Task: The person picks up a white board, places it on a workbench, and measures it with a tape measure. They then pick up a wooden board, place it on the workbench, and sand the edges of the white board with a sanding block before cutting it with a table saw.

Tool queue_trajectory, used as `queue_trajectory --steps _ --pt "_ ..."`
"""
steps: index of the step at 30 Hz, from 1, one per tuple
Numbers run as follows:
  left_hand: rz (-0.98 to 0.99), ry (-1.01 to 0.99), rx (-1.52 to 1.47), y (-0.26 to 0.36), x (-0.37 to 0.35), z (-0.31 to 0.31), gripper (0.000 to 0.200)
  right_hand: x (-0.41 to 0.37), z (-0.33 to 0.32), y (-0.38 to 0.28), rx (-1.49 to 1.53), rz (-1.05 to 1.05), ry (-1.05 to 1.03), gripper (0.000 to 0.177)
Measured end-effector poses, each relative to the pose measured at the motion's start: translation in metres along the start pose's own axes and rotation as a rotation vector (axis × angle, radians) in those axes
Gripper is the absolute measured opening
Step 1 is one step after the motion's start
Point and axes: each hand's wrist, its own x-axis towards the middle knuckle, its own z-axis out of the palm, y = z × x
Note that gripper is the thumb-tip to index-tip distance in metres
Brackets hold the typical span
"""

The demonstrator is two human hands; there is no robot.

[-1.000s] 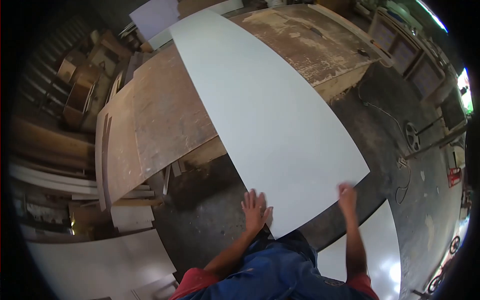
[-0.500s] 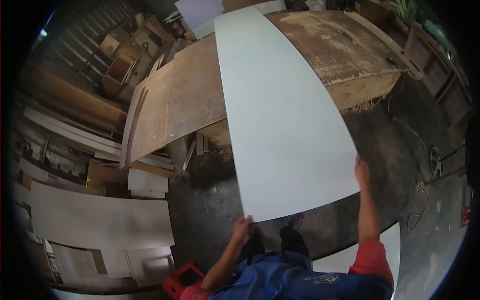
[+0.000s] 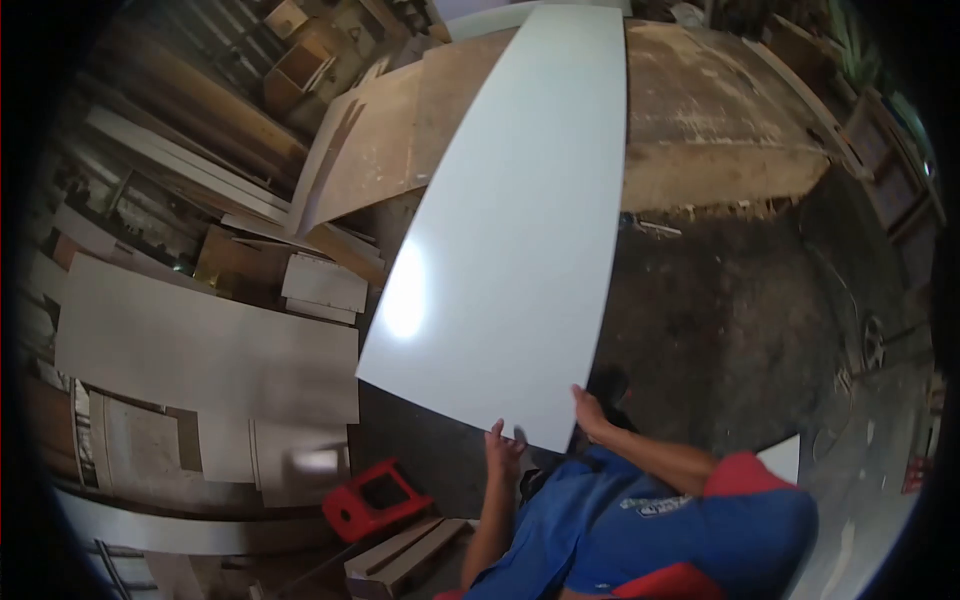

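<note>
Panel (image 3: 520, 230) swings round now: half a second ago your hands sat wide apart on its near edge, and now they bunch at its near corner. Your left hand (image 3: 503, 448) curls onto the bottom edge, your right hand (image 3: 590, 412) clamps the side edge just beside it. The far end lies on the bench (image 3: 720, 130).

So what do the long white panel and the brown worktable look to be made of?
The long white panel is probably laminated or painted board. It looks smooth and semi-glossy, judging by the bright glare patch on it. The brown worktable looks like bare wood or plywood, matt and scuffed, with pale worn blotches.
</note>
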Motion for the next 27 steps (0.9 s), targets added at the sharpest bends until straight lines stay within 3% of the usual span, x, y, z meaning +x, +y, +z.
queue_trajectory --steps 2,3,5,6,8,9,11,12,13,16,20,24,26,27 --pt "0.017 0.144 -0.13 -0.016 0.006 -0.023 0.039 -0.04 0.034 -0.036 0.034 0.303 -0.198 0.066" --pt "0.025 0.248 -0.171 -0.005 -0.001 -0.031 0.031 -0.049 0.049 -0.028 0.048 0.315 -0.188 0.066" --pt "0.057 0.193 -0.206 0.01 -0.003 -0.066 0.031 -0.048 0.073 -0.022 0.011 0.489 -0.452 0.074" --pt "0.093 0.145 -0.252 0.018 -0.002 -0.08 0.031 -0.045 0.073 -0.024 0.009 0.49 -0.455 0.074" --pt "0.075 0.261 -0.256 0.039 -0.018 -0.085 0.033 -0.028 0.058 -0.05 -0.272 0.476 -0.84 0.081" --pt "0.164 0.299 -0.235 0.047 -0.021 -0.088 0.034 -0.006 0.055 -0.055 -0.393 0.394 -0.773 0.081" --pt "0.303 0.34 -0.186 0.052 -0.011 -0.11 0.037 0.04 0.03 -0.079 -0.606 0.026 -0.576 0.068" --pt "0.312 0.352 -0.195 0.056 -0.008 -0.119 0.037 0.091 0.013 -0.046 -0.668 -0.531 -0.416 0.064" --pt "0.34 0.387 -0.189 0.061 -0.005 -0.125 0.038 0.142 -0.007 -0.044 -0.985 -0.582 -0.392 0.045" --pt "0.456 0.533 -0.131 0.08 0.019 -0.144 0.04 0.207 -0.06 -0.121 -0.2 0.184 -0.268 0.058" --pt "0.351 0.73 0.111 0.117 0.033 -0.173 0.053 0.274 -0.084 -0.184 0.165 0.114 0.041 0.084" --pt "0.439 0.64 0.07 0.138 0.044 -0.189 0.061 0.353 -0.08 -0.232 0.483 0.117 0.264 0.087" --pt "0.454 0.664 0.112 0.142 0.045 -0.19 0.065 0.388 -0.069 -0.252 0.725 0.041 0.048 0.09" --pt "0.454 0.649 0.126 0.146 0.044 -0.182 0.065 0.391 -0.057 -0.27 0.737 0.035 0.14 0.086"
